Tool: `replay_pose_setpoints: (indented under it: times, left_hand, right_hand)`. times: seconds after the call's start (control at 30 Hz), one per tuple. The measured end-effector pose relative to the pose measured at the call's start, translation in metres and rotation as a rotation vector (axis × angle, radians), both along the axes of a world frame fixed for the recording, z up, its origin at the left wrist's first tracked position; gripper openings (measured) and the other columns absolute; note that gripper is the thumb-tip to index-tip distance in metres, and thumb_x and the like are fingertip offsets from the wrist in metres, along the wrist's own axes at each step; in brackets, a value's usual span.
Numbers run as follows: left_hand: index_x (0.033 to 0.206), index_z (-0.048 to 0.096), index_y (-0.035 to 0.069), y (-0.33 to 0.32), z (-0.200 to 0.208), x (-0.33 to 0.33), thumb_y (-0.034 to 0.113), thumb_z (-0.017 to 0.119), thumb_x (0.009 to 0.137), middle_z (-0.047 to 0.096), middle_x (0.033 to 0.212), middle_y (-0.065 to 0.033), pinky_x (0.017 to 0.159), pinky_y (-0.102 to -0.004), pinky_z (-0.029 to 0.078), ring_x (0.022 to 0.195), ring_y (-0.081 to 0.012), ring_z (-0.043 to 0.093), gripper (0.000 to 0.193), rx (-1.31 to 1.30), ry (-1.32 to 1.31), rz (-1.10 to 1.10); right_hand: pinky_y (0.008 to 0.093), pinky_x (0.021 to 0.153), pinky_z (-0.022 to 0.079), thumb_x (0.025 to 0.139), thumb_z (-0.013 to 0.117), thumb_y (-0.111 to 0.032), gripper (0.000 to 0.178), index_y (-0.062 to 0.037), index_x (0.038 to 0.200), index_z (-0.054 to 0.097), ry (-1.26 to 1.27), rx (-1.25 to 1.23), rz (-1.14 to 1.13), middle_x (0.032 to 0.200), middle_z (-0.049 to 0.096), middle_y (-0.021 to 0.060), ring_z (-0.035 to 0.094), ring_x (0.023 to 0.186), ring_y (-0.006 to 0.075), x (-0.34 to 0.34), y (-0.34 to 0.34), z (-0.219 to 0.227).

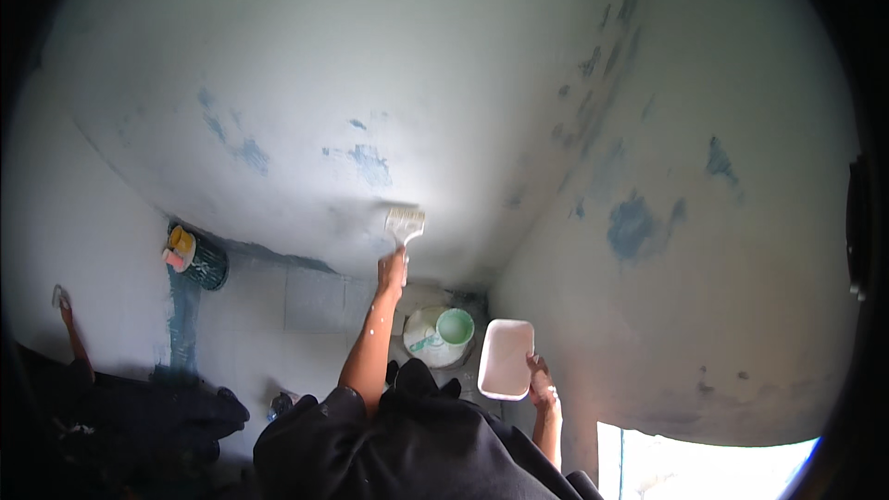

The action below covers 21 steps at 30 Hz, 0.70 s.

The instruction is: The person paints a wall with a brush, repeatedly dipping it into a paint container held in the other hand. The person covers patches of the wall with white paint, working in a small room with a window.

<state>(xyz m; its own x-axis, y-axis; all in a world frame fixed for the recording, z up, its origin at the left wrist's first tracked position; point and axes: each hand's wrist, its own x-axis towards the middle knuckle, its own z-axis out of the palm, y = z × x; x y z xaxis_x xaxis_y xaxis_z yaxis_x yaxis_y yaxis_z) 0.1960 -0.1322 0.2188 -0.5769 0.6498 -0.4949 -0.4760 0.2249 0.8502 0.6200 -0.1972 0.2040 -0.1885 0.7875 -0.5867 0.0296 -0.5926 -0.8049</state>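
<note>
My left hand (392,272) is closed round the handle of a wide flat paintbrush (406,223). The brush's pale bristles are at the white wall (444,83), just below some bluish patches, and a shadow lies beside them. White spots dot my left hand and forearm. In my right hand (541,378) is a shallow rectangular white tray (484,363), gripped by its right side and tipped so that its pale pinkish inside shows. I cannot make out how much paint it holds.
Below the wall, a green handled cup (455,326) sits on a round whitish bucket (419,324). A dark basket (211,267) with yellow and pink containers stands at far left. Another person (139,417) reaches to the left wall. Bright light enters an opening (704,468) at lower right.
</note>
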Motion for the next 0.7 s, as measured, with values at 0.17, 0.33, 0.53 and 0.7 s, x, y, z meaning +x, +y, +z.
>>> replay_pose_setpoints:
  times: [0.17, 0.33, 0.53, 0.7]
  left_hand:
    - [0.07, 0.055, 0.011, 0.003, 0.155, -0.039, 0.033, 0.059, 0.096, 0.039, 0.053, 0.0055, 0.038, -0.0253, 0.021, 0.041, -0.0059, 0.031, 0.035, 0.215, 0.134, -0.129]
    - [0.073, 0.053, 0.012, -0.019, 0.289, -0.052, 0.038, 0.059, 0.097, 0.033, 0.052, 0.0075, 0.04, -0.0231, 0.02, 0.04, -0.005, 0.028, 0.036, 0.508, 0.304, -0.111]
    - [0.069, 0.049, 0.014, -0.001, 0.27, -0.066, 0.044, 0.055, 0.098, 0.034, 0.052, 0.007, 0.039, -0.0238, 0.02, 0.04, -0.006, 0.028, 0.042, 0.451, 0.13, -0.081]
    - [0.068, 0.05, 0.015, -0.005, 0.079, -0.066, 0.05, 0.059, 0.094, 0.034, 0.05, 0.0064, 0.035, -0.025, 0.018, 0.036, -0.0068, 0.028, 0.046, 0.233, -0.187, -0.163]
  right_hand:
    - [0.0364, 0.103, 0.042, 0.097, 0.058, -0.044, 0.072, 0.0043, 0.144, 0.032, -0.01, 0.03, -0.081, 0.138, 0.048, 0.0198, 0.049, 0.126, 0.028, -0.013, -0.005, 0.014]
    - [0.0382, 0.101, 0.044, 0.097, 0.059, -0.04, 0.065, 0.007, 0.138, 0.039, 0.029, -0.025, -0.201, 0.131, 0.055, 0.0191, 0.054, 0.12, 0.0276, -0.019, -0.005, -0.01]
    - [0.0383, 0.1, 0.045, 0.096, 0.06, -0.04, 0.067, 0.0059, 0.14, 0.037, 0.059, -0.039, -0.075, 0.132, 0.054, 0.0187, 0.053, 0.122, 0.0271, -0.024, -0.006, 0.015]
    - [0.0371, 0.097, 0.046, 0.097, 0.059, -0.039, 0.06, 0.0017, 0.138, 0.04, 0.013, -0.014, -0.068, 0.129, 0.055, 0.0168, 0.055, 0.117, 0.0254, -0.024, -0.008, 0.005]
